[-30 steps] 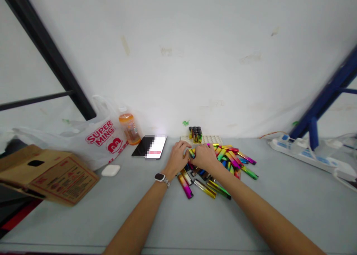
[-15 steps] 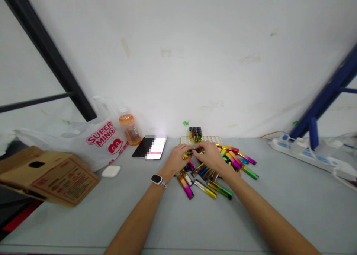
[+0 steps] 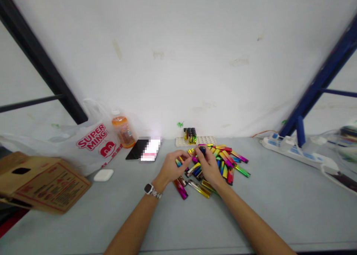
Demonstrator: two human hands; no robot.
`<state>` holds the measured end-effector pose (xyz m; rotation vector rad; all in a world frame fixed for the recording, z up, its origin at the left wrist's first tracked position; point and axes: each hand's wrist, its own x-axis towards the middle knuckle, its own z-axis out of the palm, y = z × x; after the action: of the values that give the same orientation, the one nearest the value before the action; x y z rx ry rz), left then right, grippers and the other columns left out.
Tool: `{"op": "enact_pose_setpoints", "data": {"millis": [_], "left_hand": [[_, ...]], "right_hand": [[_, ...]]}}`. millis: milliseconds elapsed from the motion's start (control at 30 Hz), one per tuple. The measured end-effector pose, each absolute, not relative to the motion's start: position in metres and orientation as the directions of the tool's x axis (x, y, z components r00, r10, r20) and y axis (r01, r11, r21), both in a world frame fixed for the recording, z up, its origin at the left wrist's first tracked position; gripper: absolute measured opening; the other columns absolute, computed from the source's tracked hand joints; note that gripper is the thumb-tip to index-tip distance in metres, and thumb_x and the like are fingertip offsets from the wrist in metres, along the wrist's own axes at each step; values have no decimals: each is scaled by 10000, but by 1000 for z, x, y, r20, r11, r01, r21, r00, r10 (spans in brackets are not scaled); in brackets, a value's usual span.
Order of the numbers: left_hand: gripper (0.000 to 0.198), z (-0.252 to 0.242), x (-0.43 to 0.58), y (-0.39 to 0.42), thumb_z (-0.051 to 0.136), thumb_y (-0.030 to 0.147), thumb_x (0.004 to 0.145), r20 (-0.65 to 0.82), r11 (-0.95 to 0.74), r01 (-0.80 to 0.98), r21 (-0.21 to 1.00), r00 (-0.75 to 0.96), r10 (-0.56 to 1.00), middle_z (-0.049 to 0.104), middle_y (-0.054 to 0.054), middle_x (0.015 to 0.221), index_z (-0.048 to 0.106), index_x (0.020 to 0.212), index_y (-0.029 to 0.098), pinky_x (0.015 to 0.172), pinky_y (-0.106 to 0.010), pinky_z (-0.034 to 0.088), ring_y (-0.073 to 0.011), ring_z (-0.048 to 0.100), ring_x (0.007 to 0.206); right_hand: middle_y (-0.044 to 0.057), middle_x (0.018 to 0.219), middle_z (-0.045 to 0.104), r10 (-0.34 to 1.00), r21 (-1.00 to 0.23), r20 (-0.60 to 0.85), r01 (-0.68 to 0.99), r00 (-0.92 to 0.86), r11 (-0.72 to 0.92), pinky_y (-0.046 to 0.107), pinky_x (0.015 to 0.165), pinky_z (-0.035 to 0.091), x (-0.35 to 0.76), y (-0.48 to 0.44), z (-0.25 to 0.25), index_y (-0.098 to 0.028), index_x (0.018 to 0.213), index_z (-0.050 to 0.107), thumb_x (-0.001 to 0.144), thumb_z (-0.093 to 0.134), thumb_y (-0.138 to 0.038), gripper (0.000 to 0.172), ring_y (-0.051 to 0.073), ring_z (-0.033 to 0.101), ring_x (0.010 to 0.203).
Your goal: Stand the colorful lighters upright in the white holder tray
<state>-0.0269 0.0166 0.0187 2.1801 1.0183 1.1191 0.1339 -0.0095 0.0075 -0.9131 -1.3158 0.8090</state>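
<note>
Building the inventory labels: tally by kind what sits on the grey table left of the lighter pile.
Brown cardboard box: 1
White plastic bag with red print: 1
Orange drink bottle with white cap: 1
Black smartphone: 1
White rounded earbud case: 1
Total: 5
Not counted: the left hand and right hand each grip colourful lighters.
</note>
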Motion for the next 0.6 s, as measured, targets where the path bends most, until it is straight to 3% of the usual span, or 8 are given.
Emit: {"op": "enact_pose_setpoints", "data": {"millis": [133, 333, 600], "left_hand": [[269, 16, -43, 27, 536, 330, 903, 486, -555, 477, 682, 271, 831, 710, -19, 721, 683, 756, 159, 677, -246, 475, -139, 616, 656], [313, 6, -37, 29, 519, 347, 914, 430, -533, 488, 692, 315, 846, 702, -14, 679, 683, 723, 161, 653, -238, 469, -134, 611, 624], [325, 5, -27, 22, 526, 357, 915, 415, -538, 460, 706, 346, 841, 687, -16, 662, 673, 705, 157, 609, -222, 461, -126, 604, 603]], "right_hand": [[-61, 593, 389, 953, -949, 299, -83, 54, 303, 244, 505, 328, 131, -18, 3, -220, 783, 488, 913, 516, -530, 337, 112, 361, 519], [-59, 532, 350, 934, -946, 323, 76, 152, 314, 249, 490, 260, 131, -14, -11, -207, 604, 404, 894, 527, -531, 452, 99, 331, 514], [-59, 544, 345, 899, -925, 378, 130, 220, 357, 247, 499, 254, 130, -14, -8, -211, 595, 393, 879, 495, -402, 357, 104, 330, 532]]}}
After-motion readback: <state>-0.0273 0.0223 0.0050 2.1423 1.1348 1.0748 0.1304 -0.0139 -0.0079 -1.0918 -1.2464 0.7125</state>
